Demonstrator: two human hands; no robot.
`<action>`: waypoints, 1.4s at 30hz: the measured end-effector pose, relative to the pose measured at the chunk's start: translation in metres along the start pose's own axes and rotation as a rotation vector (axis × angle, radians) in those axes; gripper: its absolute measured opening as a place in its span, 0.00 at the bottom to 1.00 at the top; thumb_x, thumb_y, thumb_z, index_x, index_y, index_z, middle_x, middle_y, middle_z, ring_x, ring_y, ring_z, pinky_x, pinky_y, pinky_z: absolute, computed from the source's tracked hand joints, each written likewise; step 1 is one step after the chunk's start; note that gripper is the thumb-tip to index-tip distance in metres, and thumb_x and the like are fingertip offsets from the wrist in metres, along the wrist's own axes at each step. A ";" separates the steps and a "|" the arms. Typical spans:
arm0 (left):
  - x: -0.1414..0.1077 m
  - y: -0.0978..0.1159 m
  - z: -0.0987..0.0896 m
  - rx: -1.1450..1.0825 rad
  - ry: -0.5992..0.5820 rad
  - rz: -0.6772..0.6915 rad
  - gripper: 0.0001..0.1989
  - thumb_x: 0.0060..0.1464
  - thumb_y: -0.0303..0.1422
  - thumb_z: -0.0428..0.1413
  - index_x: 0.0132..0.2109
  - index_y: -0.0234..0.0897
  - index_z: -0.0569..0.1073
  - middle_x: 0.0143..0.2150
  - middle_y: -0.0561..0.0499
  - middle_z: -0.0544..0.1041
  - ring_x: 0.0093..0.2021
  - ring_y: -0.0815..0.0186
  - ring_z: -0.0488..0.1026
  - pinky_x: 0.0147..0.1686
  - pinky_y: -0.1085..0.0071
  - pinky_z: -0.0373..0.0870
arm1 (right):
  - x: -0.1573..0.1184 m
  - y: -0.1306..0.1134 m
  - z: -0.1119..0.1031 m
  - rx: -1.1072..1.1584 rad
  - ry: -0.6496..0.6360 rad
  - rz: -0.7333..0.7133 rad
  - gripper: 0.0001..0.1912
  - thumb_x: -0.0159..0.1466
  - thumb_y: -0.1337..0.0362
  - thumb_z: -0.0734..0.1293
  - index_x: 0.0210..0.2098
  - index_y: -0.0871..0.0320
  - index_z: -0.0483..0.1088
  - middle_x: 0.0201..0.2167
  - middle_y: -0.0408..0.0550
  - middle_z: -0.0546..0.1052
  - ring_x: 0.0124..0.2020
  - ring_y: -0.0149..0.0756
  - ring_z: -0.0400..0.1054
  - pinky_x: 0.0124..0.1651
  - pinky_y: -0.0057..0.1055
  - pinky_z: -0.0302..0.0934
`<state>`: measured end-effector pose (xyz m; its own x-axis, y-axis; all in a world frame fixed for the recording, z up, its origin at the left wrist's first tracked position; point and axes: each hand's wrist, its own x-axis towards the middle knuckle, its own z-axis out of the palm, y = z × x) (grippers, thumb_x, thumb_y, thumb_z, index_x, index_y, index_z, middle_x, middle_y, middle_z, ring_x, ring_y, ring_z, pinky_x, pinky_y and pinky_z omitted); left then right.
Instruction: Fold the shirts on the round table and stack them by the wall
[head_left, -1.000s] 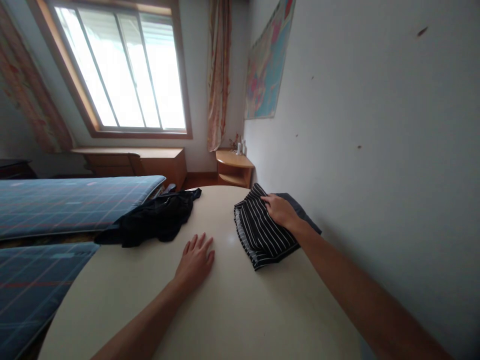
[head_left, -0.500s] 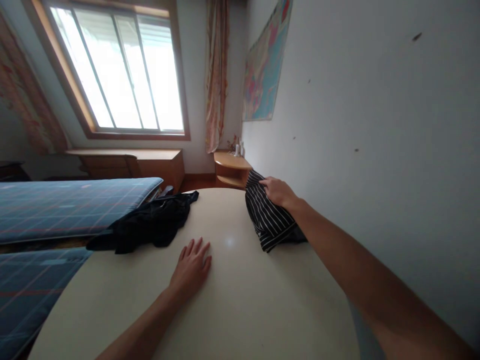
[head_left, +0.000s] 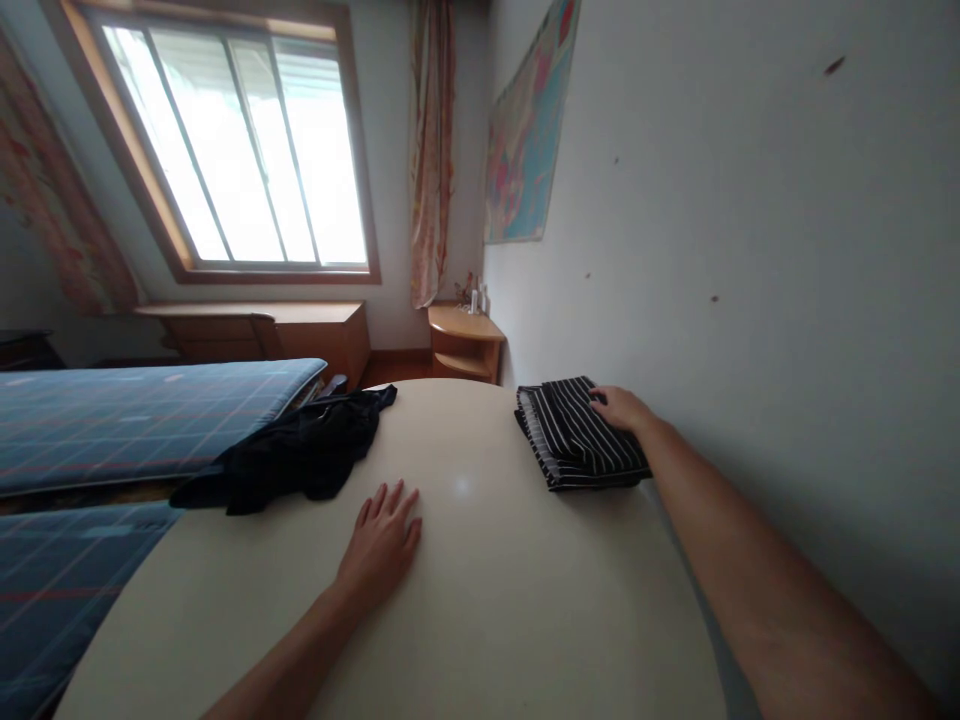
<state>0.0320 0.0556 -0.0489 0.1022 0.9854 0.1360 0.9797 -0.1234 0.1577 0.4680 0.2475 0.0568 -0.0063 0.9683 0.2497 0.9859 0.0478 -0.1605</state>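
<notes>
A black cloth with white stripes [head_left: 570, 440] lies folded in a flat bundle at the right side of the pale round table [head_left: 510, 600]. My right hand [head_left: 621, 408] is at the bundle's upper right part, its fingers curled on the striped fabric. Flat on the tabletop, left of the middle, rests my left hand [head_left: 384, 535], fingers spread and holding nothing. Beyond it to the left, a crumpled black garment [head_left: 300, 450] lies over the table's left edge.
Blue checked mattresses [head_left: 150, 420] border the table on the left. A white wall [head_left: 750, 200] runs close along the right. Behind stand a small corner shelf [head_left: 465, 322] and a wooden desk [head_left: 322, 325] under the window.
My right hand has moved right and toward me. The striped cloth, lifted at its far corner before, now lies lower and folded more squarely. My left hand has stayed in place.
</notes>
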 end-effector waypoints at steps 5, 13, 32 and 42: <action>0.000 0.003 -0.004 0.016 -0.035 -0.011 0.25 0.65 0.36 0.45 0.67 0.40 0.64 0.72 0.45 0.57 0.72 0.52 0.50 0.68 0.54 0.49 | -0.008 0.012 0.019 0.083 0.105 -0.047 0.22 0.66 0.66 0.62 0.59 0.62 0.69 0.60 0.59 0.71 0.60 0.43 0.66 0.63 0.38 0.58; 0.000 0.000 0.000 0.003 -0.016 0.003 0.26 0.65 0.36 0.45 0.67 0.39 0.64 0.72 0.44 0.57 0.72 0.51 0.50 0.68 0.53 0.48 | -0.005 -0.013 0.018 -0.034 -0.064 0.170 0.21 0.69 0.61 0.57 0.58 0.56 0.71 0.58 0.58 0.73 0.58 0.53 0.67 0.59 0.52 0.59; -0.001 -0.003 0.004 -0.040 0.044 0.018 0.25 0.64 0.37 0.47 0.66 0.39 0.66 0.70 0.43 0.60 0.71 0.49 0.53 0.67 0.52 0.51 | -0.067 -0.102 0.050 -0.059 0.029 -0.046 0.33 0.69 0.44 0.53 0.66 0.55 0.61 0.69 0.55 0.58 0.70 0.57 0.45 0.67 0.62 0.35; 0.022 -0.072 -0.015 0.029 0.444 -0.154 0.24 0.60 0.35 0.52 0.61 0.36 0.72 0.71 0.42 0.57 0.72 0.48 0.48 0.67 0.52 0.52 | -0.153 -0.206 0.092 0.091 -0.042 -0.319 0.26 0.71 0.51 0.55 0.60 0.57 0.68 0.66 0.55 0.64 0.67 0.45 0.55 0.68 0.46 0.43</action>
<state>-0.0387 0.0842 -0.0424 -0.1217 0.8461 0.5190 0.9828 0.0293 0.1826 0.2509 0.1119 -0.0358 -0.3210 0.9100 0.2623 0.9140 0.3702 -0.1658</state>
